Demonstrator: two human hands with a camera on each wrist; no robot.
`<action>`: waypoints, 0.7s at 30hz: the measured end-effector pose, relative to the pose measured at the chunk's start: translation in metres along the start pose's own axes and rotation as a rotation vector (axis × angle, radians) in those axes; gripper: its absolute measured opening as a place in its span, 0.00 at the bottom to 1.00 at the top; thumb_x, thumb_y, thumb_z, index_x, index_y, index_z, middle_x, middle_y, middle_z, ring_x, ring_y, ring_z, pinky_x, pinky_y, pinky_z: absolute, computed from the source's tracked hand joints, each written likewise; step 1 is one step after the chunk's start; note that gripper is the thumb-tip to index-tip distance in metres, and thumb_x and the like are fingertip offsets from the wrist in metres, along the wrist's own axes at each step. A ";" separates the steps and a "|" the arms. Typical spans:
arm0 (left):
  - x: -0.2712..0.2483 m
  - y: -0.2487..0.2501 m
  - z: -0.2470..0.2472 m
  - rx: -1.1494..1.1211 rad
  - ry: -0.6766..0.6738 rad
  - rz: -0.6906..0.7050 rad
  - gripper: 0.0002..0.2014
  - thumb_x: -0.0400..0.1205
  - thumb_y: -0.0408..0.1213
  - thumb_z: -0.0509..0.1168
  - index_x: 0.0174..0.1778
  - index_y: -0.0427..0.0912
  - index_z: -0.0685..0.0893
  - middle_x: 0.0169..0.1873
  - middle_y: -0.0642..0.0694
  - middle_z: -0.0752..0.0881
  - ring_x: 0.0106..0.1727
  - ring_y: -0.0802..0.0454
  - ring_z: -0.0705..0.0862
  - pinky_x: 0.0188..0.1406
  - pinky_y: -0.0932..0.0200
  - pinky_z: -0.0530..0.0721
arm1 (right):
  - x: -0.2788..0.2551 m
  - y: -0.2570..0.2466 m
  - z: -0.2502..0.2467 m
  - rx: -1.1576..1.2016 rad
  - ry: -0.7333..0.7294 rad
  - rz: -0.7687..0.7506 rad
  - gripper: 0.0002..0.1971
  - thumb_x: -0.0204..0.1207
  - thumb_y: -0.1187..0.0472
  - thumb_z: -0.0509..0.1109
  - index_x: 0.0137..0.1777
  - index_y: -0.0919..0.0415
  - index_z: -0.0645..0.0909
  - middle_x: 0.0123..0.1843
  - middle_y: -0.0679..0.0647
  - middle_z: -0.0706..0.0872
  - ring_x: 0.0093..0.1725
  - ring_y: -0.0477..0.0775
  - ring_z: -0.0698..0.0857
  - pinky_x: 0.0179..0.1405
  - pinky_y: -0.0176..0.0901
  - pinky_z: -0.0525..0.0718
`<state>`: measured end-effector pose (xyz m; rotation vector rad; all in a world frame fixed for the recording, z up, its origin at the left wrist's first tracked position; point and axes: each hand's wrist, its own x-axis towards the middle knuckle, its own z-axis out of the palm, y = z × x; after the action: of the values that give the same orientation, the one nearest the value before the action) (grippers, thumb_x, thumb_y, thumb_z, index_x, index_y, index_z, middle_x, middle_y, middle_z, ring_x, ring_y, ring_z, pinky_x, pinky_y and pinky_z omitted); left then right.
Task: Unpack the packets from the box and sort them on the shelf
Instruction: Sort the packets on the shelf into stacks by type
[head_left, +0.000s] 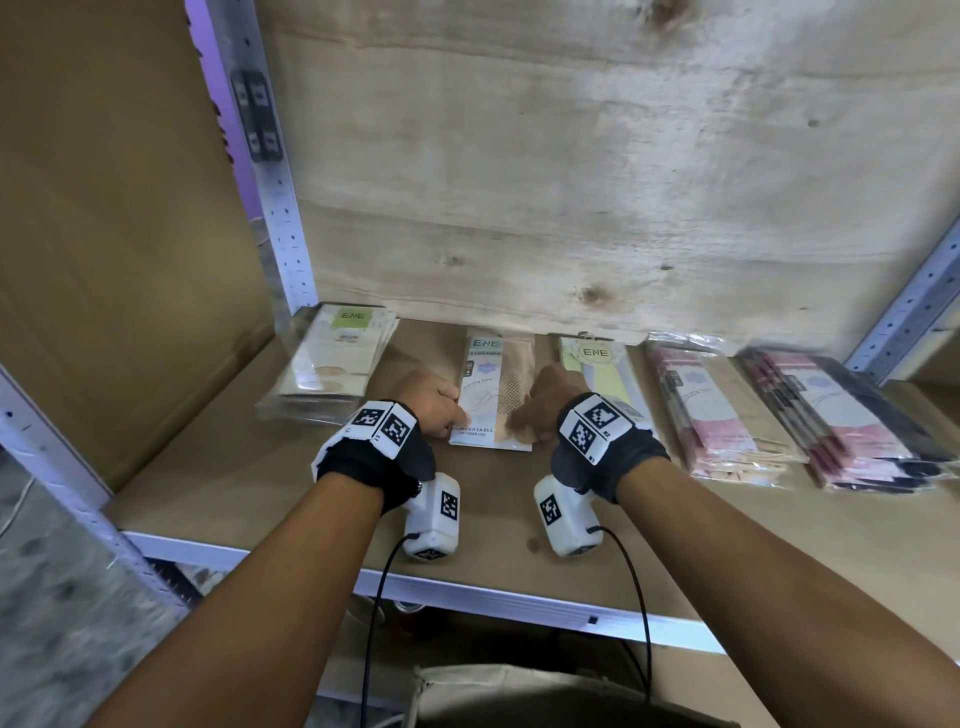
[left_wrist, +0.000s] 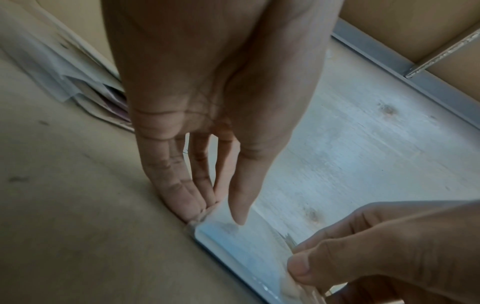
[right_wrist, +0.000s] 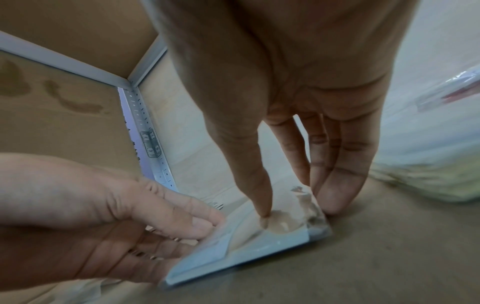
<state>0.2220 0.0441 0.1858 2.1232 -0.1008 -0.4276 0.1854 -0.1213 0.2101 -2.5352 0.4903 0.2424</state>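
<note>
A stocking packet (head_left: 493, 384) with a light blue card lies flat on the brown shelf board (head_left: 249, 483), in the middle of a row of packet stacks. My left hand (head_left: 457, 415) pinches its near left edge; in the left wrist view the thumb lies on top of the packet (left_wrist: 246, 242) and the fingers (left_wrist: 187, 201) press its side. My right hand (head_left: 524, 421) pinches the near right edge. The right wrist view shows that hand (right_wrist: 296, 209) with thumb on the packet (right_wrist: 259, 246) and fingers at its corner.
Left of the packet is a green-label stack (head_left: 332, 358). To its right lie a yellow-green stack (head_left: 597, 364), a pink stack (head_left: 727, 415) and a dark red stack (head_left: 841, 415). A plywood back wall, metal uprights (head_left: 280, 208) and an open cardboard box (head_left: 519, 691) below frame the shelf.
</note>
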 end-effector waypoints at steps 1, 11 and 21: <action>0.001 0.000 0.001 0.000 0.008 -0.003 0.05 0.75 0.28 0.76 0.40 0.41 0.88 0.42 0.45 0.89 0.48 0.42 0.91 0.56 0.46 0.89 | 0.000 0.001 -0.001 -0.008 -0.004 0.000 0.24 0.64 0.62 0.82 0.60 0.68 0.82 0.60 0.64 0.85 0.57 0.61 0.88 0.54 0.51 0.89; -0.001 0.005 -0.033 -0.059 0.248 0.067 0.05 0.74 0.39 0.77 0.41 0.46 0.87 0.44 0.43 0.91 0.47 0.44 0.91 0.52 0.49 0.91 | -0.007 -0.009 -0.020 -0.078 0.062 -0.128 0.14 0.74 0.57 0.77 0.35 0.64 0.78 0.37 0.58 0.81 0.41 0.57 0.82 0.43 0.41 0.86; -0.020 -0.013 -0.098 -0.322 0.390 0.048 0.10 0.79 0.28 0.68 0.32 0.42 0.84 0.29 0.43 0.85 0.22 0.53 0.79 0.22 0.65 0.77 | 0.007 -0.056 0.010 0.457 -0.084 -0.186 0.05 0.77 0.70 0.73 0.40 0.66 0.83 0.31 0.60 0.85 0.23 0.53 0.83 0.26 0.42 0.86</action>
<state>0.2358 0.1341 0.2302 1.8427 0.1336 0.0070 0.2132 -0.0735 0.2268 -2.0967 0.2403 0.1459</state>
